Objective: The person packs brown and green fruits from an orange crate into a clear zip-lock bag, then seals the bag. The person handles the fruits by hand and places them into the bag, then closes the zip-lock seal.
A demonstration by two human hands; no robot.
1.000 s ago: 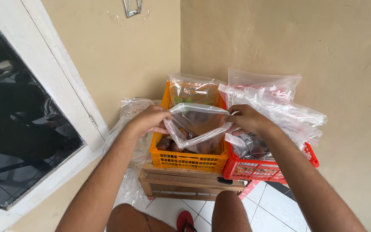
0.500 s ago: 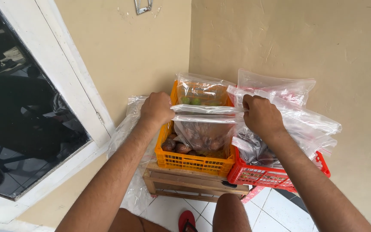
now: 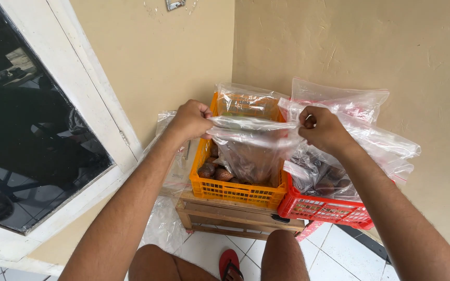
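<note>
My left hand (image 3: 191,119) pinches the left end of a clear plastic bag's (image 3: 248,153) top edge. My right hand (image 3: 323,128) pinches the right end of the same edge. The bag's mouth is pulled taut and flat between the two hands. Brown scaly fruit fills the bag, which hangs over an orange plastic crate (image 3: 235,190). More of that brown fruit (image 3: 212,170) lies loose in the crate.
A red crate (image 3: 321,211) on the right holds more clear bags of fruit (image 3: 339,151). Both crates rest on a low wooden stand (image 3: 230,218) in a wall corner. A dark window (image 3: 27,135) is at left. My knees and a red sandal (image 3: 231,263) are over white floor tiles.
Both hands rose and moved apart, pulling the bag's top edge from a loose, open mouth into a straight, flattened line. The view shifted closer.
</note>
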